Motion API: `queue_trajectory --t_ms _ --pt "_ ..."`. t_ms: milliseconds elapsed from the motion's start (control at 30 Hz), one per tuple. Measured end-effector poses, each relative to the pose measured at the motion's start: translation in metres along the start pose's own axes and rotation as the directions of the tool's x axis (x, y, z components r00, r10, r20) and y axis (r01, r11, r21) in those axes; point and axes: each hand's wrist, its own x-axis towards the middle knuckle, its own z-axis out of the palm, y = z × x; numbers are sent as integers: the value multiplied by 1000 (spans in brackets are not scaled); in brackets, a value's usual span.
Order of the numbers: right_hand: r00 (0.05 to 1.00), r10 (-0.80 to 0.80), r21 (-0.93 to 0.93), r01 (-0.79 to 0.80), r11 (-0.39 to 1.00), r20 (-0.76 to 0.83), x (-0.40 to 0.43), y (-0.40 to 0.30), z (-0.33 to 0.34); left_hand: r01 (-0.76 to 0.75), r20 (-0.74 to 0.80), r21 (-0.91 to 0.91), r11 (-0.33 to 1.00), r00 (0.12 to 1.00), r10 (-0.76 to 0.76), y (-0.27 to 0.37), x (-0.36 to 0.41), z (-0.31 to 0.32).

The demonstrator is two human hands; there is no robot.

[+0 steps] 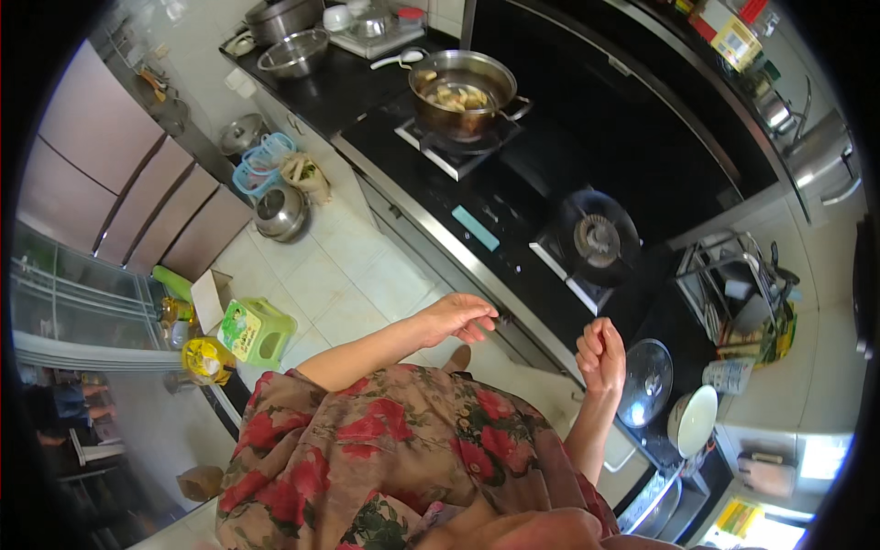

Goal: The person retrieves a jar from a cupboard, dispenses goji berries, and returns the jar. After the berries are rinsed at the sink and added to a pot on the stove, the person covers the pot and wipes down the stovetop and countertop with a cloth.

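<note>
My left hand (462, 319) hangs in front of the stove's edge, its fingers loosely bent and somewhat apart, holding nothing I can see. My right hand (601, 354) is raised near the counter edge with its fingers curled in; I see nothing in it. Beyond them is a black gas stove (505, 196) with two burners. On the far-left burner stands a steel pot (425, 113) with pale yellowish food pieces (459, 98) inside. The bare right burner (597, 237) is nearer my hands. A flat turquoise strip (476, 227) lies on the stove's front part.
A glass lid (646, 383) and a white bowl (693, 421) stand right of my right hand, below a metal utensil rack (729, 282). A steel bowl (294, 53) sits on the left counter. On the floor are a green plastic stool (265, 330) and a metal pot (280, 213).
</note>
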Motion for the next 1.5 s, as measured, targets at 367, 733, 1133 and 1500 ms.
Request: queue_trajectory --t_ms 367,733,1133,1500 --pt "965 -126 54 116 992 229 227 -49 120 -137 -148 -100 986 982 121 69 6 -76" --pt "849 -527 -510 464 724 25 423 -7 217 5 30 -49 999 1000 -4 140 41 -207" --pt "948 -318 282 311 908 -19 338 13 227 147 337 111 983 925 -177 173 66 -269" --pt "927 -293 226 345 911 -234 247 21 214 149 271 -14 989 952 -140 168 46 -305"
